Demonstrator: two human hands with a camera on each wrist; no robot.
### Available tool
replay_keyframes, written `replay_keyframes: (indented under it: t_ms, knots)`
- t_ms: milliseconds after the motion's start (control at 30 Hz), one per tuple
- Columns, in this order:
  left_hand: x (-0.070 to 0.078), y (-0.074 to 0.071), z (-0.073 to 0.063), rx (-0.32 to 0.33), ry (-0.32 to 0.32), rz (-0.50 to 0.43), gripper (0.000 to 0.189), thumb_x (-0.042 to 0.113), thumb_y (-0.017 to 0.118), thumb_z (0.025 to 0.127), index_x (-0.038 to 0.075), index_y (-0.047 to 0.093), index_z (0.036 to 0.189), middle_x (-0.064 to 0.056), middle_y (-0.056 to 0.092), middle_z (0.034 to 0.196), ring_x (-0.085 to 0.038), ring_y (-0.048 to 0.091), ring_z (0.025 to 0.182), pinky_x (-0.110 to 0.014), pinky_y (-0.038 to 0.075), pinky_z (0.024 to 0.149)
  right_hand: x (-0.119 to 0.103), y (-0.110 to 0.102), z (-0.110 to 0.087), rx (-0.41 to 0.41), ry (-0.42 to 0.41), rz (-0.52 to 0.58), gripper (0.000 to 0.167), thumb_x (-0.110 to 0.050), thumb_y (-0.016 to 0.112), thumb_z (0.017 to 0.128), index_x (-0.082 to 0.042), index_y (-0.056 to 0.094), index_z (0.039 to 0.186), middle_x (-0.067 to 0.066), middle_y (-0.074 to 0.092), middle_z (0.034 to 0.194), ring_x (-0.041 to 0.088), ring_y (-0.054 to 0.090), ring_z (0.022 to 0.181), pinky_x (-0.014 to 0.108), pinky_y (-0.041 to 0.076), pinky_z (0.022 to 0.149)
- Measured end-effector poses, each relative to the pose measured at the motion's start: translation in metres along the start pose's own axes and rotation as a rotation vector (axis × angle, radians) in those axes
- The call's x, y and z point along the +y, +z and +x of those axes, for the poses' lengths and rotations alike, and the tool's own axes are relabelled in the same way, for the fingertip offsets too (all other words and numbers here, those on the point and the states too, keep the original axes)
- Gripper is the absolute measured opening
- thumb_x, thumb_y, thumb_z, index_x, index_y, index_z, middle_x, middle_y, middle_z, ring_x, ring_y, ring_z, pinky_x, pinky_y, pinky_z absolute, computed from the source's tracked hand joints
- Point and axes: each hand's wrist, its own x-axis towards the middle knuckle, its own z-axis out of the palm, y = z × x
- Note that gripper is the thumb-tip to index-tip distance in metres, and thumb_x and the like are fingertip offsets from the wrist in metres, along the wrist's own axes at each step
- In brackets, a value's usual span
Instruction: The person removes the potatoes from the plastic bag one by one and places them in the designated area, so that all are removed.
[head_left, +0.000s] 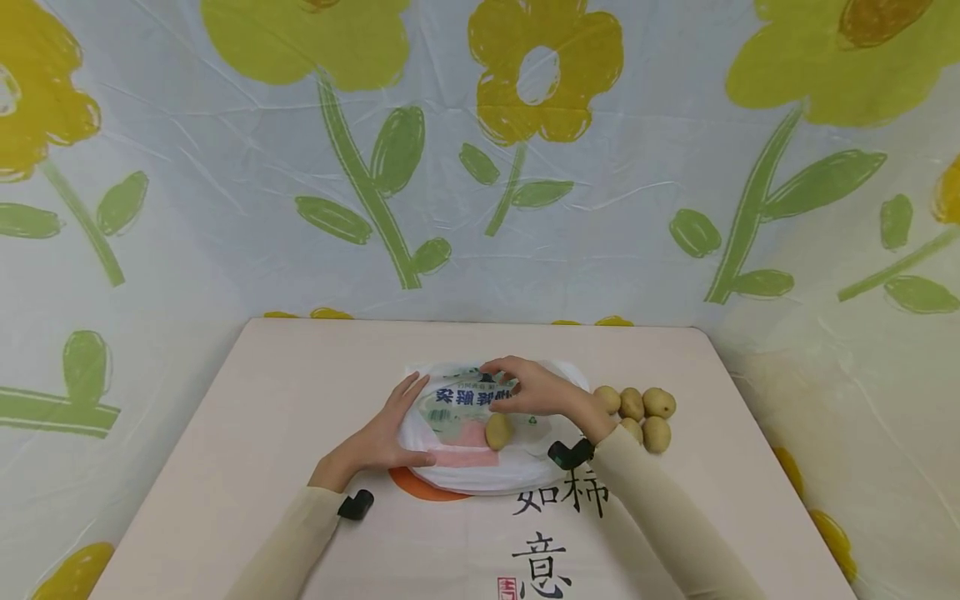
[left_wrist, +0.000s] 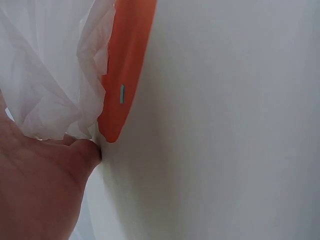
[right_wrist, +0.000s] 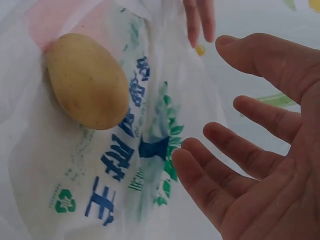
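Note:
A white plastic bag (head_left: 465,477) with blue and green print lies flat on the table. On top of it rests a single potato (head_left: 498,432), seen large in the right wrist view as a smooth yellow-brown oval (right_wrist: 87,82). My left hand (head_left: 386,433) is at the bag's left edge, fingers spread, the thumb against the crumpled plastic (left_wrist: 55,95) in the left wrist view. Above the bag's right half hovers my right hand (head_left: 536,388), its fingers apart and loosely bent, with nothing between them; the potato is a short way from the fingertips.
Several more potatoes (head_left: 657,434) are grouped on the table right of the bag, close by my right forearm. The table covering (head_left: 300,375) bears an orange shape (head_left: 427,487) and black characters (head_left: 542,567). A flower-printed cloth (head_left: 600,250) hangs behind and at both sides.

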Motion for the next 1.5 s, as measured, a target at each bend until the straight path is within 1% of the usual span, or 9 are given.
replay_keyframes:
  t_ms: [167,267,333,500,633,800,1033,1267,1500]
  knots:
    - [0.000,0.001,0.000,-0.001,-0.005,-0.001,0.123,0.049,0.086,0.074,0.017,0.013,0.167,-0.013,0.000,0.173,-0.046,0.011,0.157,-0.075,0.028,0.114,0.006,0.008,0.004,-0.026,0.003,-0.019,0.062,-0.020,0.077,0.092,0.001,0.052,0.146,0.023,0.056,0.145,0.041,0.061,0.119,0.042,0.059,0.092]
    - [-0.001,0.002,0.000,0.002,0.000,0.000,0.123,0.049,0.087,0.073,0.017,0.013,0.167,-0.014,0.000,0.173,-0.047,0.012,0.156,-0.075,0.028,0.114,0.009,0.014,0.005,-0.052,0.023,-0.044,0.062,-0.020,0.077,0.092,0.001,0.053,0.146,0.020,0.058,0.144,0.035,0.061,0.116,0.036,0.057,0.089]
    - [-0.002,0.002,0.000,0.002,-0.001,-0.001,0.124,0.049,0.087,0.073,0.017,0.013,0.167,-0.014,0.000,0.173,-0.047,0.012,0.156,-0.076,0.028,0.113,0.010,0.017,0.005,-0.073,0.042,-0.053,0.061,-0.020,0.077,0.093,0.001,0.054,0.145,0.019,0.058,0.143,0.033,0.061,0.115,0.036,0.056,0.089]
    - [-0.004,0.004,0.001,0.001,-0.013,0.009,0.124,0.052,0.086,0.073,0.019,0.012,0.167,-0.011,-0.001,0.174,-0.045,0.010,0.157,-0.075,0.028,0.114,0.012,0.023,0.003,-0.108,0.065,-0.050,0.060,-0.016,0.079,0.090,0.002,0.056,0.143,0.019,0.060,0.140,0.034,0.062,0.116,0.046,0.054,0.095]
    - [-0.005,0.004,0.001,0.004,-0.019,0.012,0.124,0.054,0.086,0.073,0.019,0.012,0.167,-0.009,-0.002,0.174,-0.044,0.010,0.158,-0.075,0.028,0.115,0.014,0.027,0.004,-0.128,0.080,-0.077,0.060,-0.016,0.082,0.085,0.000,0.060,0.139,0.017,0.063,0.134,0.032,0.063,0.114,0.043,0.054,0.095]
    - [-0.005,0.004,0.001,-0.005,-0.027,0.010,0.124,0.054,0.085,0.074,0.020,0.011,0.167,-0.010,-0.003,0.174,-0.046,0.010,0.157,-0.075,0.028,0.114,0.013,0.032,0.004,-0.146,0.113,-0.113,0.056,-0.015,0.083,0.084,-0.006,0.063,0.136,0.013,0.067,0.124,0.025,0.062,0.111,0.040,0.053,0.093]
    - [-0.006,0.004,0.001,-0.003,-0.017,0.006,0.125,0.055,0.086,0.073,0.023,0.010,0.167,-0.010,-0.002,0.174,-0.045,0.011,0.157,-0.075,0.029,0.114,0.008,0.037,0.010,-0.156,0.048,-0.140,0.057,-0.006,0.079,0.080,-0.005,0.064,0.135,0.010,0.068,0.122,0.023,0.062,0.111,0.036,0.053,0.094]
    - [-0.008,0.003,0.002,0.005,-0.001,-0.002,0.125,0.053,0.086,0.073,0.019,0.011,0.167,-0.011,-0.001,0.173,-0.045,0.010,0.157,-0.075,0.028,0.114,0.010,0.041,0.021,-0.104,-0.049,-0.080,0.049,0.001,0.074,0.082,0.001,0.066,0.130,0.015,0.070,0.124,0.024,0.064,0.111,0.044,0.056,0.097]
    - [-0.009,0.004,0.003,0.000,-0.004,-0.001,0.124,0.052,0.086,0.074,0.020,0.011,0.167,-0.010,-0.002,0.174,-0.044,0.009,0.158,-0.074,0.028,0.115,0.012,0.041,0.022,-0.097,-0.042,-0.055,0.044,-0.002,0.075,0.085,-0.001,0.067,0.128,0.014,0.069,0.125,0.026,0.065,0.110,0.042,0.057,0.095]
